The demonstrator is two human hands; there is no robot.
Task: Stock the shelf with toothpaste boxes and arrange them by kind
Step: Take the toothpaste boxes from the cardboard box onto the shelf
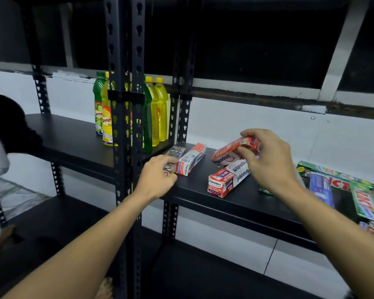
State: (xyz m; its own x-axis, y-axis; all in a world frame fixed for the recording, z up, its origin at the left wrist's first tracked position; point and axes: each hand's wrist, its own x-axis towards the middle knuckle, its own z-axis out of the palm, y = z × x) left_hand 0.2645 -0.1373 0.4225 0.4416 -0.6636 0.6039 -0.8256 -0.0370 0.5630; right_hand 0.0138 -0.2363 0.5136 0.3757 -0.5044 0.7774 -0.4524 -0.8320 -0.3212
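On the black shelf [235,203], my left hand [158,178] grips the near end of a dark toothpaste box [176,155] lying at the shelf's left end. A red and white Pepsodent box [191,159] lies right beside it. My right hand [268,160] holds another red and white Pepsodent box [231,148] by its far end, tilted above the shelf. A third Pepsodent box [227,180] lies below it near the front edge. Green and blue toothpaste boxes [341,184] lie in a loose pile at the right.
Black slotted uprights [125,104] stand between this shelf and the left one, where several yellow and green bottles [153,113] stand. A lower shelf [203,275] runs beneath. A white wall is behind. A dark object [7,124] sits at the far left.
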